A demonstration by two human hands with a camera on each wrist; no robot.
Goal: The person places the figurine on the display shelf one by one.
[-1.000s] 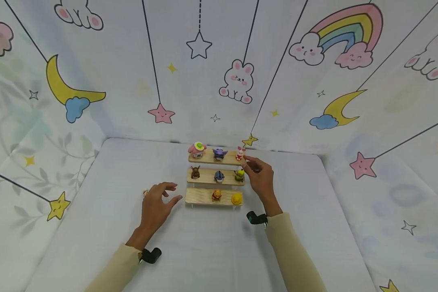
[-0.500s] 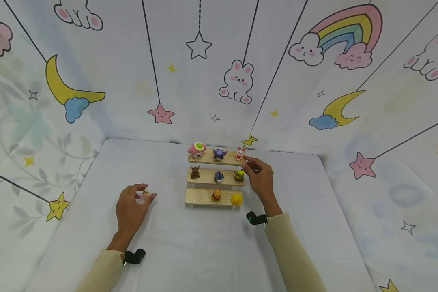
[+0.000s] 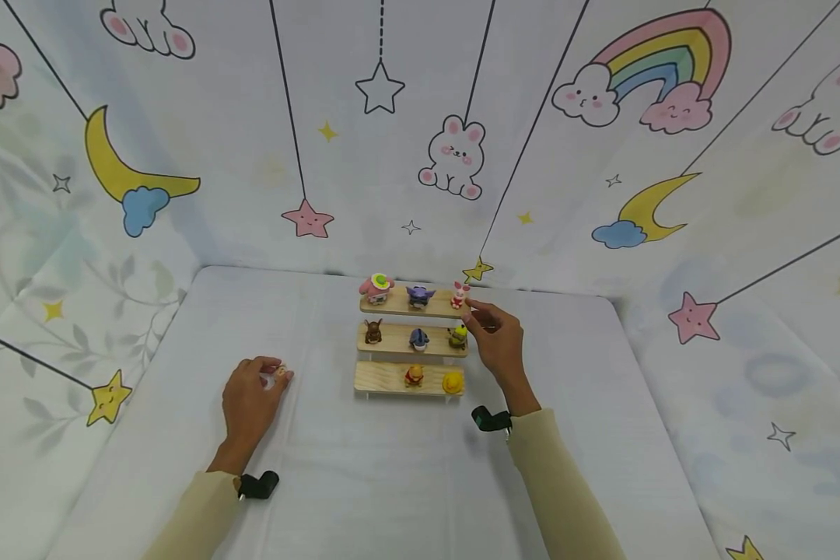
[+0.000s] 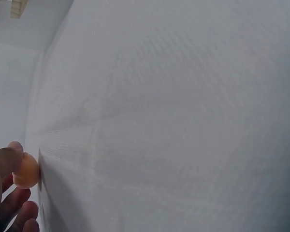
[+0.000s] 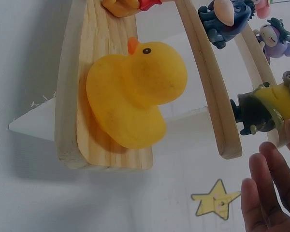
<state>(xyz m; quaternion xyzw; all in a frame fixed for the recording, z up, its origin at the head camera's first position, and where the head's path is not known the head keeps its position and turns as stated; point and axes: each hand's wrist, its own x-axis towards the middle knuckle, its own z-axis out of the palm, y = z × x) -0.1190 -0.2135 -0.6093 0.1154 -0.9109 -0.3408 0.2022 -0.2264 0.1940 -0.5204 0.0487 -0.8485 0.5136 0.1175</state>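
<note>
A white cloth-covered table (image 3: 392, 467), walled on three sides by cartoon-printed fabric panels (image 3: 203, 117), was recorded. A three-tier stepped wooden display shelf (image 3: 385, 377) stood near the table's far centre, its long axis running from 9 to 3 o'clock. Open cloth lay to the left, to the right and on the near side of it.

The left hand (image 3: 248, 400) was found at 9 o'clock from the lowest tier, well apart from the shelf. A small round peach-coloured figurine (image 3: 280, 372) was pinched at its fingertips, at about 1 o'clock from the knuckles; in the left wrist view the figurine (image 4: 25, 170) sat under the thumb, just at the cloth, the remaining fingers curled below it. The vacant left end of the lowest tier lay at 3 o'clock from that hand, with bare cloth between. This hand was the nearer one to that vacancy.

The right hand (image 3: 498, 346) was held at the shelf's right end, fingers loosely bent toward 10 o'clock. Its fingertips were just beside the small pink-and-white rabbit figurine (image 3: 459, 295) on the top tier; contact could not be determined. Nothing was seen enclosed in it.

The yellow rubber duck (image 5: 135, 94) occupied the right end of the lowest tier, with the yellow goggled figurine (image 5: 263, 106) on the tier above.
</note>
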